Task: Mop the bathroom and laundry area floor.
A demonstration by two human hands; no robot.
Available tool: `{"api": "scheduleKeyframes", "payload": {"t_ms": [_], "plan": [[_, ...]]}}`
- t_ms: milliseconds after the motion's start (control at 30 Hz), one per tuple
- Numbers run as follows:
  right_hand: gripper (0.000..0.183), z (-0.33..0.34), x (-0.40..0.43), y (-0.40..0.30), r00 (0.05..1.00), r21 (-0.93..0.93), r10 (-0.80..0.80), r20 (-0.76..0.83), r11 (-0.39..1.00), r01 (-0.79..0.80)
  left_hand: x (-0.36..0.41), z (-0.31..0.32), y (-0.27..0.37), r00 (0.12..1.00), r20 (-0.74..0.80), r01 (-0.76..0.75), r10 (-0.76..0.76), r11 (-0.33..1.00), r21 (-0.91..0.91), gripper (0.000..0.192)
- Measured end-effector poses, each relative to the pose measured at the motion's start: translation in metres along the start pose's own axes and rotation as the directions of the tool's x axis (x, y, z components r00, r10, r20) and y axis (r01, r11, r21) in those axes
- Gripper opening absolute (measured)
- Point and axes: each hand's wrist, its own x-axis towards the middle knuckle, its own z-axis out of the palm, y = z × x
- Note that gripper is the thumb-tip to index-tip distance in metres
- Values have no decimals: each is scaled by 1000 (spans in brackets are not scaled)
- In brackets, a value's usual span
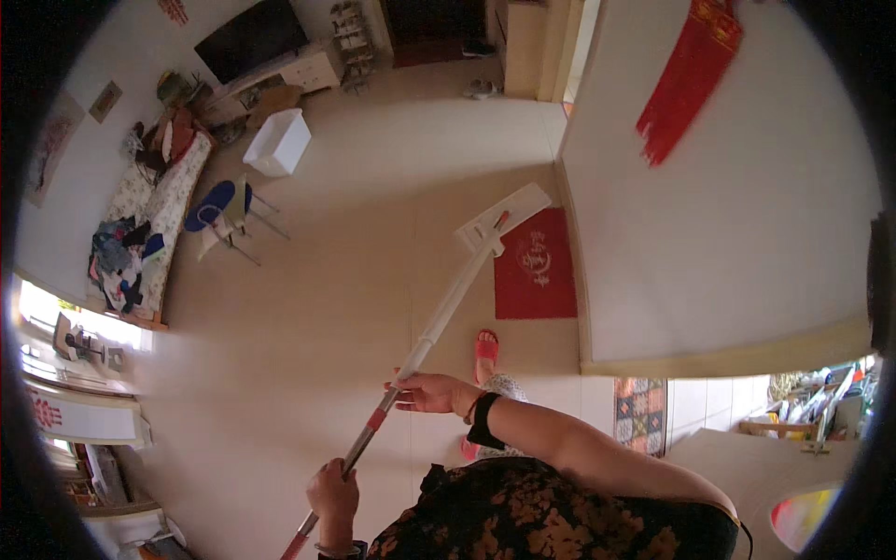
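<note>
A flat mop slants across the view. Its white rectangular head [467, 234] rests over the floor and the upper corner of a red doormat [535, 294]. The mop pole [448, 308] is white near the head, with metal and red sections lower down. My left hand [334, 493] is wrapped around the lower metal section. Farther up, my right hand [430, 392] holds the pole with loosely curled fingers near the white section's lower end. My foot in a red slipper [486, 348] stands just below the mat.
A white wall [714, 231] borders the right side. To the left stand a folding chair [222, 206], a white plastic bin [278, 143] and a wooden bench [157, 280] with clothes piled on it. Shoes [480, 88] lie near the far doorway. A patterned mat [638, 416] lies right.
</note>
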Motion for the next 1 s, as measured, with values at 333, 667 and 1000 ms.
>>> {"api": "scheduleKeyframes", "payload": {"t_ms": [333,667,1000], "plan": [[21,74,18,-245,964,-633,-256,-77,759,151,184,-23,134,989,-95,-131,111,964,-232,20],[32,137,104,-432,829,-736,-543,135,505,451,439,-95,337,868,-374,-411,328,896,-168,44],[32,188,161,-679,724,-848,-639,260,206,487,704,-171,429,784,-461,-556,415,800,-225,34]]}}
